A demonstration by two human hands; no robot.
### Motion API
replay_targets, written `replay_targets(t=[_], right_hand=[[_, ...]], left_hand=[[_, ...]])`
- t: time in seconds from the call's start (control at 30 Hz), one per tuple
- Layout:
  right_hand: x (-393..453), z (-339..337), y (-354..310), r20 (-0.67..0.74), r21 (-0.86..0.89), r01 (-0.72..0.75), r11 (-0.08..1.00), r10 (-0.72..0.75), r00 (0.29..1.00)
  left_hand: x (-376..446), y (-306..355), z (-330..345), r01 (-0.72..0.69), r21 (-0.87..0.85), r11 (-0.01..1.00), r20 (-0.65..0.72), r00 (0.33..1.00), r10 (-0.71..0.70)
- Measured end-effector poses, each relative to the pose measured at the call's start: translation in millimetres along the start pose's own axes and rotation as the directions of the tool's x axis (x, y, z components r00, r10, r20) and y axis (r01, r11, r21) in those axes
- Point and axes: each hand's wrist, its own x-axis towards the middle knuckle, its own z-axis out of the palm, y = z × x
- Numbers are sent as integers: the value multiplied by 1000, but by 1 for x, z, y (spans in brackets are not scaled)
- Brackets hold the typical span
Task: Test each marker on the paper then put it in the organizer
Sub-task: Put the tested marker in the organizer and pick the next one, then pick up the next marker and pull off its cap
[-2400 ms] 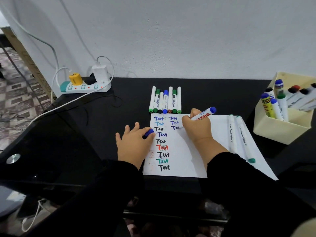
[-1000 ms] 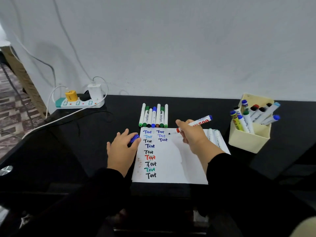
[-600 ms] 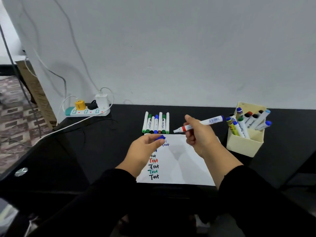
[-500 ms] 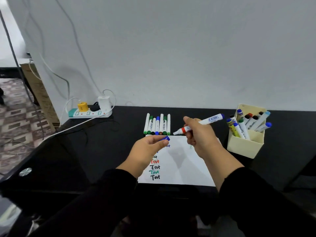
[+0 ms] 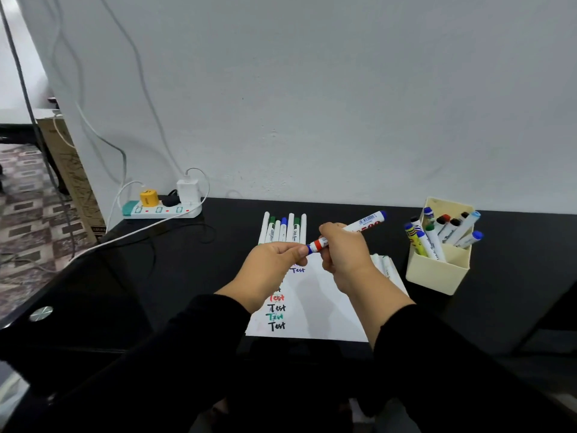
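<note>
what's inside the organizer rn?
The organizer holds a bunch of capped markers standing tilted, with blue, black, red and green caps showing. Their lower ends and the organizer's bottom are hidden by its wall.

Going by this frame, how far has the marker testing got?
Done: several "Test" marks show on the paper, and the organizer already holds a bunch of markers. In hand: the right hand holds a blue marker while the left hand presses its cap on. Left: the row of markers behind the paper and a couple beside it.
</note>
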Motion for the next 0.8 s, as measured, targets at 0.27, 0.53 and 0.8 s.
replay_targets(t=[0.27,0.53,0.8], right_hand=[[7,0,-2,-79,57,-137,989,141,987],[14,-6,2,-66,-11,-226,974,225,972],[29,-12,10,-204,17,-117,993,118,972]], left_hand=[[8,9,18,-58,122,991,-69,995,67],[14,3,16,-34,173,984,2,999,35],[37,-26,-10,-22,323,946,11,1000,19]])
